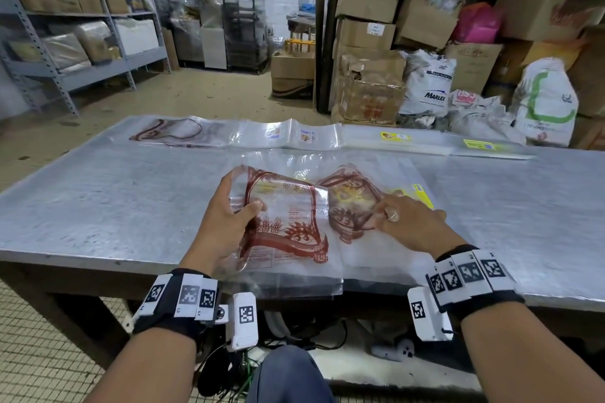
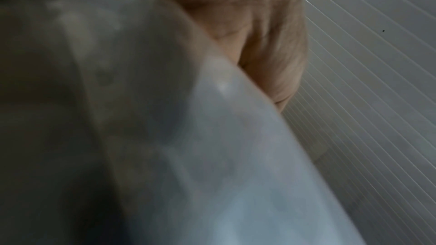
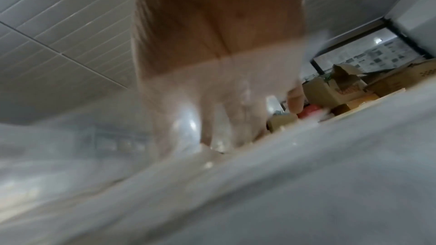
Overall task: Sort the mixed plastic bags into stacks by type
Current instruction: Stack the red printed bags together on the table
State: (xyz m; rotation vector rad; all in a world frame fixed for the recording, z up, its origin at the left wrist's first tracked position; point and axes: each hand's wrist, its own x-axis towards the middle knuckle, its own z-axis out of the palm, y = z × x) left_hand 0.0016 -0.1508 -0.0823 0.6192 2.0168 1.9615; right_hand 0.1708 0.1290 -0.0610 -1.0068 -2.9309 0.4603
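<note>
A clear bag with a red-brown wheat print (image 1: 288, 222) is lifted off the mixed pile at the table's front edge. My left hand (image 1: 229, 216) grips its left side, thumb on top and fingers behind. My right hand (image 1: 402, 219) pinches the edge of a second red-printed bag (image 1: 350, 203) lying on the pile. Yellow-labelled bags (image 1: 420, 195) peek out beyond the right hand. Along the far edge lie sorted stacks: red-printed bags (image 1: 176, 132), small-label clear bags (image 1: 291, 136), and yellow-label bags (image 1: 396, 137) (image 1: 484, 145). Both wrist views show blurred plastic (image 2: 212, 155) (image 3: 212, 183) close to the lens.
The grey metal table (image 1: 114, 199) has bare surface left and right of the pile. Cardboard boxes (image 1: 370, 3) and sacks (image 1: 543, 101) stand behind the table on the right. Metal shelving (image 1: 65, 26) with boxes lines the left wall.
</note>
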